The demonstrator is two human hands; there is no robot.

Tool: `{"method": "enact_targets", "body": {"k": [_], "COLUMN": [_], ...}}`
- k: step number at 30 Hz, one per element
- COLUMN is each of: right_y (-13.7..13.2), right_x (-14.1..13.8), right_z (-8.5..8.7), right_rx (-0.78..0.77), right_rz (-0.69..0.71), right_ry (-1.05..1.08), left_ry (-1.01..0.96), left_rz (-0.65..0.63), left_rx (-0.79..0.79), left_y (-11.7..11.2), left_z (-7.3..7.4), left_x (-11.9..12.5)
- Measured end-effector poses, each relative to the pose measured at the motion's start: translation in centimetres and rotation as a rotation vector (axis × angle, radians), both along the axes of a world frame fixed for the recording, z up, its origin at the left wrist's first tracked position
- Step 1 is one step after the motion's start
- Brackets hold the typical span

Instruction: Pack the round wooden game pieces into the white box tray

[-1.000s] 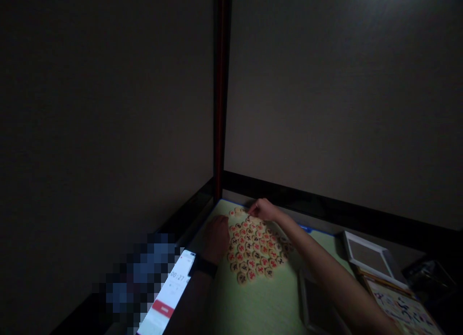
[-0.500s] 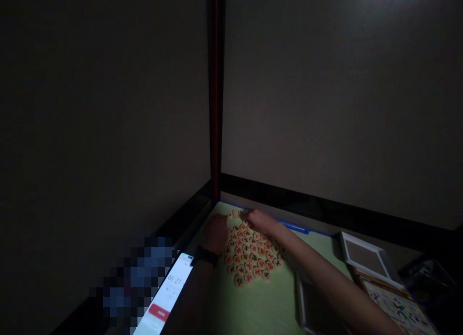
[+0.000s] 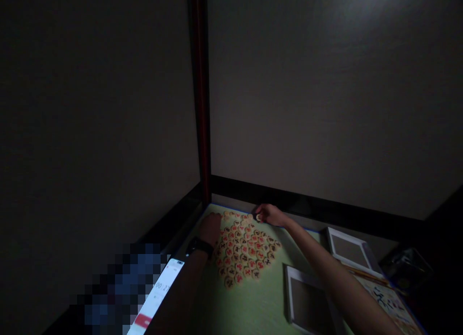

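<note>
Many round xiangqi pieces, marked with red and black characters, lie close together on a green tabletop. Along the far edge runs a short row of pieces. At the right end of that row, my right hand pinches one xiangqi piece between its fingertips. My left hand, a dark watch on its wrist, rests at the left side of the group beside the nearest pieces. Its fingers are in shadow and mostly hidden.
A phone with a lit timer screen lies at the left. Under my right forearm is a white-rimmed tray; a second white-rimmed tray and a printed box are farther right. Walls meet behind the table.
My right hand has moved right along the far edge and now shows a piece in its fingertips. My left hand stays beside the group. The view has shifted slightly.
</note>
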State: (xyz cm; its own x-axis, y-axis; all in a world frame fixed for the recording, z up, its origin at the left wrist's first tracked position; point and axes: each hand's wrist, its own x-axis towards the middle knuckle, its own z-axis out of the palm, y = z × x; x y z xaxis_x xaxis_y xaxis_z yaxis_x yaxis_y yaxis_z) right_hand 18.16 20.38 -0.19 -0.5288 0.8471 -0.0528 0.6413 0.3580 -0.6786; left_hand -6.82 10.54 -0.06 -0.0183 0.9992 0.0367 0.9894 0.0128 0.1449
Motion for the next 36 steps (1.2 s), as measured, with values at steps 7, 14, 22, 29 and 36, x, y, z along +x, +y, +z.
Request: {"method": "enact_targets", "body": {"k": [7,14,22,29,36], "right_y": [-0.2,-0.9,-3.7,-7.4,-4.1], "right_x": [1.2,0.3,-0.3,-1.3,1.3], "right_z": [-2.4,-3.1,0.9,3.2,1.0], "right_rx": [-0.115,-0.112,0.097,0.480,0.288], "right_rz": [-0.050,-0.044,0.015,0.158,0.010], "right_ry": [0.043,0.092,0.168,-0.011,-0.040], "left_ry": [-0.117,-0.932,-1.477,-1.638,-1.333], "left_rz": [-0.075,-0.132,-0.093,-0.077,-0.092], "left_rx": [0.075,0.168,0.061,0.011,0.184], "left_y": [0.6,1.4,0.8,0.2,-0.3], "left_z": [0.4,-1.2,-1.6,-1.1,-0.5], "left_x": [1.7,4.8,6.4,7.7,6.5]}}
